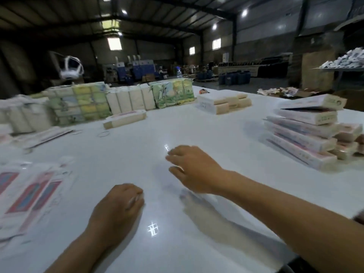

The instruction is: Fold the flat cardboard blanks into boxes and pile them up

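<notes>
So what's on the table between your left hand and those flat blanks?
Nothing: in the head view only bare white table separates the left hand from the flat blanks.

- Flat white cardboard blanks with pink-and-blue panels (29, 196) lie spread at the left on the white surface (197, 123).
- Folded white-and-pink boxes (307, 133) stand piled at the right.
</notes>
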### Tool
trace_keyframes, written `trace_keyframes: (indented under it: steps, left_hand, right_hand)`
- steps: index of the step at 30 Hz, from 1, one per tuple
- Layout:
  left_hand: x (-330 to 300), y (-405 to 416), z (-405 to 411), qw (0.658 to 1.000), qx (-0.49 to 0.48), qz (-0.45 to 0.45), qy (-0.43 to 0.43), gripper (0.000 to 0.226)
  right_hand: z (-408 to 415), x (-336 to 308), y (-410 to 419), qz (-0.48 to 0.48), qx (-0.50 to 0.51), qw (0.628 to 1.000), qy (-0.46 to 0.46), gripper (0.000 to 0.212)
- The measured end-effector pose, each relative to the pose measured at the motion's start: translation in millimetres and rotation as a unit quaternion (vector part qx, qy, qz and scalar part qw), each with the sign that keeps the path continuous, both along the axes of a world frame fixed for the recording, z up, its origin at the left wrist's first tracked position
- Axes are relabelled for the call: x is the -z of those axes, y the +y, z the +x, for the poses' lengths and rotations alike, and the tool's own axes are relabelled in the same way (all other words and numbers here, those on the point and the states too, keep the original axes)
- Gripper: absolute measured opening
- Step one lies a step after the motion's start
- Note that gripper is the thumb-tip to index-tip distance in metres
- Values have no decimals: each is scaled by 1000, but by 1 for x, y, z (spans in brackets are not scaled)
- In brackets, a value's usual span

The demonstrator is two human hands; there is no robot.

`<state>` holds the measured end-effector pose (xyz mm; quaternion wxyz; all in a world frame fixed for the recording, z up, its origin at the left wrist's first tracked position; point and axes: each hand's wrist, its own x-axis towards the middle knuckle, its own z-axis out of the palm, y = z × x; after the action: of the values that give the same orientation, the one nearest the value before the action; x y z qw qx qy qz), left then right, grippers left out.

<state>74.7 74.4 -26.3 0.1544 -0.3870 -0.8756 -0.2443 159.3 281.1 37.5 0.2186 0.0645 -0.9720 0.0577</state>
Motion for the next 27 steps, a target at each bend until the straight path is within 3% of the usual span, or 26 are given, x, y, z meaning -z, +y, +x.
trace_keyframes:
  steps: [3, 5, 9, 12, 15, 17, 19, 22, 27]
  left_hand:
    - [-12, -8, 16, 1000, -21, 5, -14, 32]
    - [-15, -7, 17, 998, -29, -29, -42, 39]
    - [-26, -12, -5, 986, -47, 17, -157, 30]
    - [-55, -47, -51, 952, -180, 63, -238, 45]
    - [-74, -108, -95, 894, -414, -52, -166, 67]
    - [-70, -141, -110, 841, -489, -126, -194, 92]
    - [-58, -157, -123, 819, -497, -159, -238, 109]
    - [-49, -162, -139, 814, -501, -155, -250, 115]
    - [-53, -156, -152, 815, -496, -52, -295, 122]
  right_hand:
    - [-15, 44, -29, 42, -24, 994, -101, 24]
    - [-19, 56, -31, 14, -32, 994, -107, 28]
    - [-19, 61, -25, -34, -41, 995, -84, 31]
    - [-18, 62, -25, -47, -40, 995, -74, 33]
    - [-20, 62, -26, -52, -40, 996, -60, 31]
    - [-20, 60, -27, -64, -40, 995, -59, 31]
    - [-20, 60, -28, -75, -42, 994, -66, 34]
    - [-20, 59, -28, -79, -35, 993, -74, 37]
    - [-18, 55, -30, -88, -33, 992, -83, 37]
